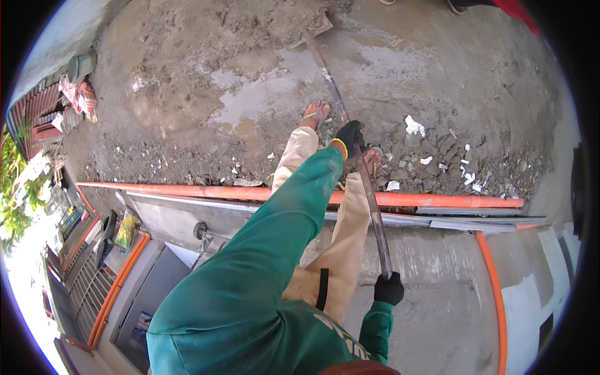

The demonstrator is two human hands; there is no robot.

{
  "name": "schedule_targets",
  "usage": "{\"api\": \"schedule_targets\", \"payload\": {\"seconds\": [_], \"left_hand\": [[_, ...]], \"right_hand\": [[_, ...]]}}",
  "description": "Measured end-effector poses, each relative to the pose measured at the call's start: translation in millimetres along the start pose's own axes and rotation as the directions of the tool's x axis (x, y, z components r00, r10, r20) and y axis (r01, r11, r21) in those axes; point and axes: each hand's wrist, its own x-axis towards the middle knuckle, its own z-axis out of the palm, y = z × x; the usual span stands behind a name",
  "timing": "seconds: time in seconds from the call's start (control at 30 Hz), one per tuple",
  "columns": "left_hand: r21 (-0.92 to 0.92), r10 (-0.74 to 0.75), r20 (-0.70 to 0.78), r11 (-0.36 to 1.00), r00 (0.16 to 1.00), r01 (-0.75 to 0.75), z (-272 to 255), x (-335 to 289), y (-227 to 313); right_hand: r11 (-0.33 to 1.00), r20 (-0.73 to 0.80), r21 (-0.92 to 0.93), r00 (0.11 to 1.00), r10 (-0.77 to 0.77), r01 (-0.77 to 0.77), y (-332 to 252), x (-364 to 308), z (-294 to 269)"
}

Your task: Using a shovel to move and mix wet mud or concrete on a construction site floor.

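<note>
shovel blade (317, 31) before feet (316, 111), pipe (412, 199) behind them (rubble (392, 185) between)

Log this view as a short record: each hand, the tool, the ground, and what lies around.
Left hand: dark glove, yellow cuff, closed around the shaft of the shovel
Right hand: dark glove, closed around the shaft's near end
Blade: at the mud, far from the feet
Ground: wet grey mud, white scraps scattered nearby
Nearby: long orange pipe lying across, behind the feet
Upper right: another person's red clothing
</note>
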Motion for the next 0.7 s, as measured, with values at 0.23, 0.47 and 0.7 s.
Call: {"api": "schedule_targets", "payload": {"seconds": [0.23, 0.47, 0.7], "left_hand": [[-0.026, 0.121, -0.145, 0.992, 0.982, -0.127, -43.4, -103.0, 57.7], [0.732, 0.698, -0.51, 0.659, 0.503, -0.171, -121.5, -178.9, 271.2], [0.663, 0.775, -0.431, 0.619, 0.462, -0.42, -87.7, -245.8, 225.8]], "right_hand": [[0.975, -0.013, 0.117, 0.982, -0.188, 0.188, -15.2, -32.5, -19.8], [0.624, 0.713, 0.637, 0.038, -0.7, -0.452, -146.3, 34.4, -87.1], [0.655, 0.697, 0.677, 0.006, -0.717, -0.336, -170.7, 36.5, -101.7]]}}
